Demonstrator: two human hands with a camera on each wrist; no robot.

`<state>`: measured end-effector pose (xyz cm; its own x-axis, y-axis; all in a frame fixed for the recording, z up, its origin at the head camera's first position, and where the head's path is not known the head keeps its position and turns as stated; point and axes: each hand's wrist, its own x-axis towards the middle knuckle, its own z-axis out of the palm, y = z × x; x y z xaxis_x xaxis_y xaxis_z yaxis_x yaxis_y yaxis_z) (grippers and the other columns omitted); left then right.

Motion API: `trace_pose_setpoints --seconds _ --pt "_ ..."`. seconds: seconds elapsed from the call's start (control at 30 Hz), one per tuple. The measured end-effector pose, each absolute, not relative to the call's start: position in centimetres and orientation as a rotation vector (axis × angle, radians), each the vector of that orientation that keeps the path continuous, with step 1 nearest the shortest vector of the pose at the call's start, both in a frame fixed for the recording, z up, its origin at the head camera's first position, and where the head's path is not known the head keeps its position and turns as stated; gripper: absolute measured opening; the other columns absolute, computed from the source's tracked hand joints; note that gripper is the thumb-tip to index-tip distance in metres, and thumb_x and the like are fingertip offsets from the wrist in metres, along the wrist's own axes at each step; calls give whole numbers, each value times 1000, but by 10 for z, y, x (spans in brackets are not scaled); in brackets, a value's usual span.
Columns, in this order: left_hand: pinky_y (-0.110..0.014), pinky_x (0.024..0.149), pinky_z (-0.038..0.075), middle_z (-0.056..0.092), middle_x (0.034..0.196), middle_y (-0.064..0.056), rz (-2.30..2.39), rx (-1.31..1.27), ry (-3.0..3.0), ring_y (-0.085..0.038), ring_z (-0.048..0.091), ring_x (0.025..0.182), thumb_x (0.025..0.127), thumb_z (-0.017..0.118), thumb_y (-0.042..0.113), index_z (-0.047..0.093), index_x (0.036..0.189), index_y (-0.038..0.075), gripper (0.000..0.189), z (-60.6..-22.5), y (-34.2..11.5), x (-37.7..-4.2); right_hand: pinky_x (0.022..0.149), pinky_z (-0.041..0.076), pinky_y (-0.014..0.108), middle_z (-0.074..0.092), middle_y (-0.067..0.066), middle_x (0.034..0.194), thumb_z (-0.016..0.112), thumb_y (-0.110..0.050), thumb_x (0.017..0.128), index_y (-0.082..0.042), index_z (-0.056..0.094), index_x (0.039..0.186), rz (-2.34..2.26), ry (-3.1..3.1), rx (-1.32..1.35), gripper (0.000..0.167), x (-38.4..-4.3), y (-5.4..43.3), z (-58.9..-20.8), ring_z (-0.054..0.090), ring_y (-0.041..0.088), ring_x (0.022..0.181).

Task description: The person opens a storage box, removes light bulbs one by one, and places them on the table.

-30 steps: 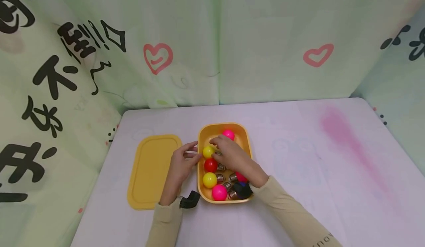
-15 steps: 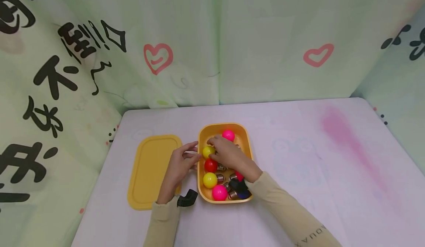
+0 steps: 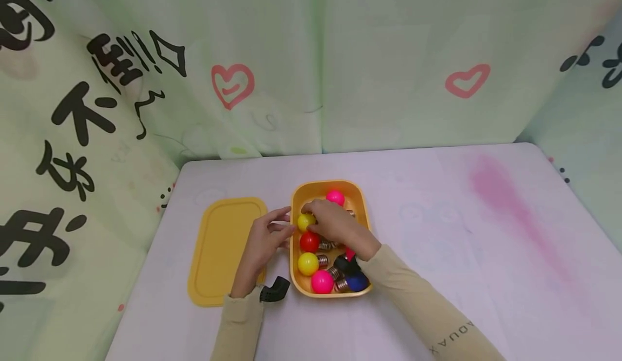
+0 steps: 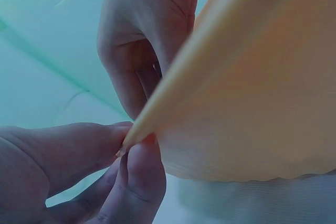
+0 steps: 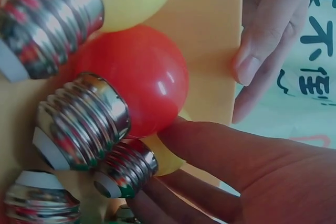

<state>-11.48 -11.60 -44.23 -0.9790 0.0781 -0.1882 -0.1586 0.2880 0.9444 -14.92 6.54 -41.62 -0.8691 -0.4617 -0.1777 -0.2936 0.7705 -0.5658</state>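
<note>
Light bulbs with metal screw bases lie in a yellow plastic box (image 3: 366, 215). My right hand (image 3: 337, 223) reaches into it, thumb and fingers around a yellow bulb (image 3: 306, 222) by the left wall. In the right wrist view, my right thumb (image 5: 199, 140) is at that bulb, whose screw base (image 5: 128, 166) shows beside a red bulb (image 5: 152, 85). At the box's left side, my left hand (image 3: 262, 242) pinches the rim (image 4: 184, 72) between thumb and fingers, as the left wrist view shows. The red bulb sits just nearer than the held one.
A yellow lid (image 3: 223, 253) lies flat left of the box. Inside the box are another yellow bulb (image 3: 308, 264), pink bulbs (image 3: 323, 281) and a blue bulb (image 3: 357, 281). A black wrist mount (image 3: 275, 290) projects from the left cuff. Printed curtains (image 3: 389, 80) hang behind the table.
My right hand has shifted slightly left and closed around the yellow bulb, covering its screw base. The right sleeve moved left, showing more of the blue bulb. My left hand stays at the rim.
</note>
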Motion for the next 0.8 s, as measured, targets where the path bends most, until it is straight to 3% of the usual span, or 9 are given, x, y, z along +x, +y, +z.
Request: trace_pose_setpoints --seconds 0.4,0.8 --pt "-31 68 62 63 117 -13 1785 -100 2330 -22 68 92 91 72 11 60 136 12 47 -445 -116 -116 98 54 37 67 10 124 74 -13 89 -5 64 131 -762 2660 -612 44 -153 64 -421 65 23 109" --pt "-29 64 61 64 114 -15 1839 -96 2302 -24 68 89 90 72 10 61 135 8 46 -444 -118 -116 105 49 42 63 11 133 72 -11 90 -5 63 132 -801 2680 -648 43 -149 73 -404 58 28 125"
